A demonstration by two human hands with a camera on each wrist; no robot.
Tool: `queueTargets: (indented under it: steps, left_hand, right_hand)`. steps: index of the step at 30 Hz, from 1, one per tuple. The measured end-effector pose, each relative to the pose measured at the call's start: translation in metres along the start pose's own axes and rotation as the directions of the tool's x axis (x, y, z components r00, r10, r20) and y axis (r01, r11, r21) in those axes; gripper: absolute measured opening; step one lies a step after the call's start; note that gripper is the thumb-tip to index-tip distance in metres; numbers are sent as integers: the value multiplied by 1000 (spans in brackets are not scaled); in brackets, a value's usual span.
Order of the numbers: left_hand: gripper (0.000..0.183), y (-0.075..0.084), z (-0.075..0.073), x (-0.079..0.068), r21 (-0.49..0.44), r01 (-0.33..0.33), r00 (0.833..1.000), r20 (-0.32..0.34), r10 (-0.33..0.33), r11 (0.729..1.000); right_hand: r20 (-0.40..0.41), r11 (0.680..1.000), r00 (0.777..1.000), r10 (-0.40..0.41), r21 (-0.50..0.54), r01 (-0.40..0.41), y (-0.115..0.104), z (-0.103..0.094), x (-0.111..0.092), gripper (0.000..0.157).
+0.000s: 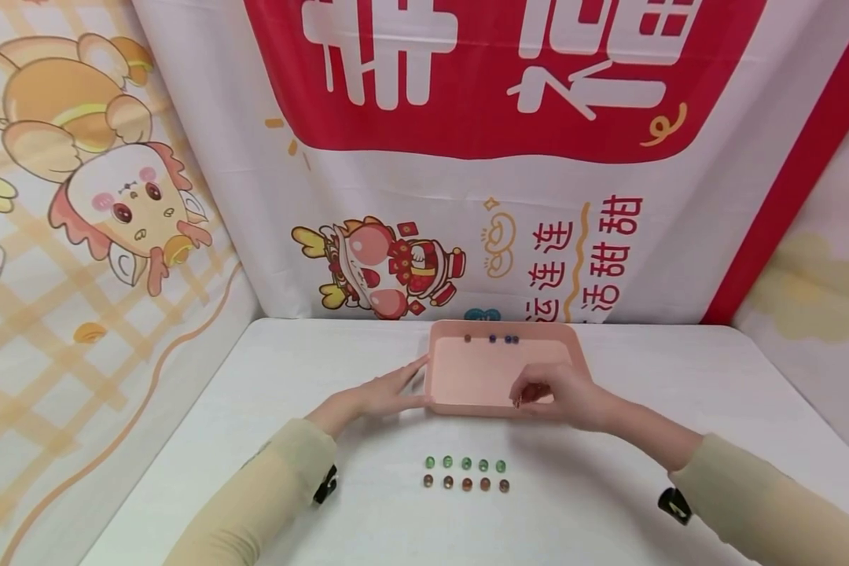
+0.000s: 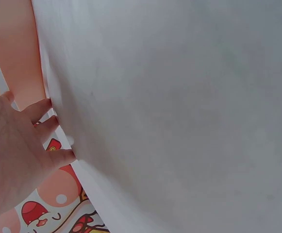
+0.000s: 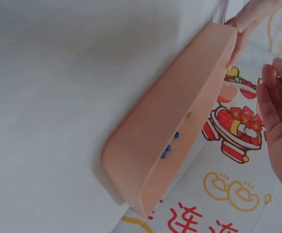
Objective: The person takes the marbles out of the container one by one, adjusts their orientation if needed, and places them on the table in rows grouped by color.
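Note:
A pink tray (image 1: 498, 410) sits near the table's back edge. Along its far wall lie a brown glass marble (image 1: 468, 339) and a few blue marbles (image 1: 492, 339). My left hand (image 1: 387, 393) spreads its straight fingers against the tray's left side, thumb by the near corner. Over the tray's near right part, my right hand (image 1: 566, 395) pinches a small reddish-brown marble (image 3: 276, 74) between thumb and fingertips, mostly hidden by them. In front of the tray are a row of green marbles (image 1: 466, 464) and, nearer me, a row of brown marbles (image 1: 467, 484).
The white table (image 1: 368, 511) meets a hanging cloth (image 1: 396, 185) with red and white print right behind the tray. Patterned cloth (image 1: 78, 330) covers the left side. Dark wristbands (image 1: 675, 505) show at both sleeves.

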State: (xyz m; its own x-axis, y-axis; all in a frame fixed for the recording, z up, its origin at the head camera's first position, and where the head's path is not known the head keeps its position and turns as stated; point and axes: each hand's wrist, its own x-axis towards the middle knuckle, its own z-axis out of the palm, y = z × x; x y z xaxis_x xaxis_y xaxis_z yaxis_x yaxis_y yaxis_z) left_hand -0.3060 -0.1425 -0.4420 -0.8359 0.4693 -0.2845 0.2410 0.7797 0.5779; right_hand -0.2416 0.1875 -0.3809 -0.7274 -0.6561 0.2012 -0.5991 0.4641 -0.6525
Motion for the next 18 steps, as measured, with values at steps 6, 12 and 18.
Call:
queueTargets:
  steps: [6,12,18]
  left_hand:
    - [87,1,0,0,1,-4,1000,-3,4,1000]
    - [87,2,-1,-1,-3,0,1000,0,0,1000]
    - [88,2,-1,0,2,-8,1000,4,8,1000]
  right_hand:
    - [36,995,998,58,79,-60,2,11,-18,19]
    - [119,986,991,62,147,-79,4,24,-31,13]
    - [181,989,982,50,126,-74,7,38,-35,11]
